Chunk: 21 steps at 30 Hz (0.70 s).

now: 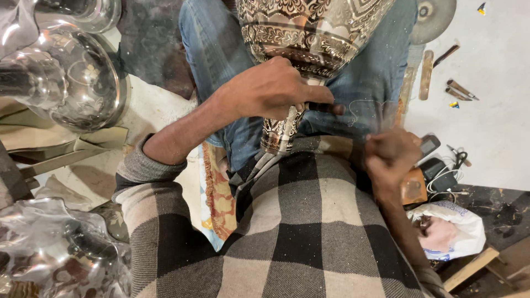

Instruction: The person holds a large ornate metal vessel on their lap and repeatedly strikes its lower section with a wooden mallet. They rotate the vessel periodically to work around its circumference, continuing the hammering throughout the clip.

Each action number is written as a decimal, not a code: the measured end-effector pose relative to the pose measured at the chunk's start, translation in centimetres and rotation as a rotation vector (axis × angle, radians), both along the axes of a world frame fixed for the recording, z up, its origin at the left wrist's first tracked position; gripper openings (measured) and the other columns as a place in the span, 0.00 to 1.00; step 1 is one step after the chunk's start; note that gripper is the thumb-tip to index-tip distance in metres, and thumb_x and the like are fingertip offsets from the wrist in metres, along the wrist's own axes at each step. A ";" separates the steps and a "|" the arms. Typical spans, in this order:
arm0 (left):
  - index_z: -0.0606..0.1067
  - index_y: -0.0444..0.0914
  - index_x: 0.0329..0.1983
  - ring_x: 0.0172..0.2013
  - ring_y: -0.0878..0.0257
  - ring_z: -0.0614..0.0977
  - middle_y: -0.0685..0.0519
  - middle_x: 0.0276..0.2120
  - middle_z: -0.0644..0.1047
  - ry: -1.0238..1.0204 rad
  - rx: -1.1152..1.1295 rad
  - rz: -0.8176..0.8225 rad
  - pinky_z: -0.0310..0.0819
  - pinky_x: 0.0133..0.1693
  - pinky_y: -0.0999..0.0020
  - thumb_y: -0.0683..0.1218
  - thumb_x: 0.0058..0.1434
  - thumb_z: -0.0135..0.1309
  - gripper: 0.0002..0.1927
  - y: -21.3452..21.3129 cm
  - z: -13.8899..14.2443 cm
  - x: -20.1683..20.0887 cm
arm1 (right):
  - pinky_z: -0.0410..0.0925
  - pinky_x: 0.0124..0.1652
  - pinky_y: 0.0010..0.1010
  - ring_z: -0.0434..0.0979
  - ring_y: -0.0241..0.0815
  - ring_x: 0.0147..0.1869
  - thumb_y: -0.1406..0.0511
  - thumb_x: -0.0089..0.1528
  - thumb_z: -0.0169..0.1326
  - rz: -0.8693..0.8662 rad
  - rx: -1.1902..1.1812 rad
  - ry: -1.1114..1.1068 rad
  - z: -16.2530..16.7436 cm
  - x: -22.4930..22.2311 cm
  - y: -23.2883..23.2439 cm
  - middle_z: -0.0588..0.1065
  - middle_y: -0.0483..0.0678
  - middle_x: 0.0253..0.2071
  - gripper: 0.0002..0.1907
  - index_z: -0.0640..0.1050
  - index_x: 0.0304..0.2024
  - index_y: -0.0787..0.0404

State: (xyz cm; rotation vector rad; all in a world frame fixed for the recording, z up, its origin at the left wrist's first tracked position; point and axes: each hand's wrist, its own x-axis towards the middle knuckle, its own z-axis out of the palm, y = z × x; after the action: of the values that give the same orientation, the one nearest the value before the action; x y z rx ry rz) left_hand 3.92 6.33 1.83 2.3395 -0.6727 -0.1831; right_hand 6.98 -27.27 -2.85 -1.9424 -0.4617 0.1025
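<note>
A large engraved metal vase (309,33) lies across my lap on my jeans, its narrow neck (281,129) pointing toward me. My left hand (270,88) is closed around a thin dark tool (326,107) and presses it against the vase just below the bulge. My right hand (389,157) is a closed fist beside the neck, blurred by motion; whether it holds something I cannot tell.
Shiny metal vessels wrapped in clear plastic (66,72) stand at the left, with more (49,254) at the lower left. Chisels and small tools (452,88) lie on the pale floor at the right. A phone (429,144), cables and a white bag (452,226) sit by my right side.
</note>
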 end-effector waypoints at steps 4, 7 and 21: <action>0.75 0.43 0.61 0.16 0.68 0.75 0.53 0.25 0.79 -0.026 -0.051 0.016 0.67 0.16 0.69 0.29 0.49 0.48 0.35 -0.2 -0.1 0.1 | 0.65 0.43 0.33 0.70 0.42 0.37 0.73 0.53 0.64 -0.087 0.091 0.066 0.4 0.1 1.3 0.71 0.48 0.32 0.14 0.70 0.34 0.64; 0.74 0.42 0.61 0.17 0.64 0.77 0.52 0.23 0.80 0.009 -0.010 0.019 0.68 0.17 0.67 0.30 0.47 0.50 0.36 -0.2 0.0 0.0 | 0.61 0.47 0.39 0.63 0.47 0.38 0.75 0.48 0.64 -0.020 -0.236 0.013 1.0 0.0 1.9 0.64 0.51 0.29 0.16 0.68 0.30 0.67; 0.76 0.42 0.61 0.20 0.61 0.80 0.50 0.26 0.82 -0.028 -0.119 -0.008 0.69 0.20 0.62 0.32 0.43 0.51 0.37 0.4 1.1 0.3 | 0.66 0.40 0.32 0.71 0.40 0.35 0.74 0.61 0.64 0.121 -0.035 -0.117 -0.8 0.5 1.5 0.74 0.48 0.32 0.06 0.78 0.36 0.66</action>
State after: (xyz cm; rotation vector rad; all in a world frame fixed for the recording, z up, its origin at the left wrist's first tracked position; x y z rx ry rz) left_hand 4.21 6.70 2.88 2.2292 -0.6877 -0.1109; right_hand 7.46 -25.80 -3.64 -1.9605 -0.6598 0.0750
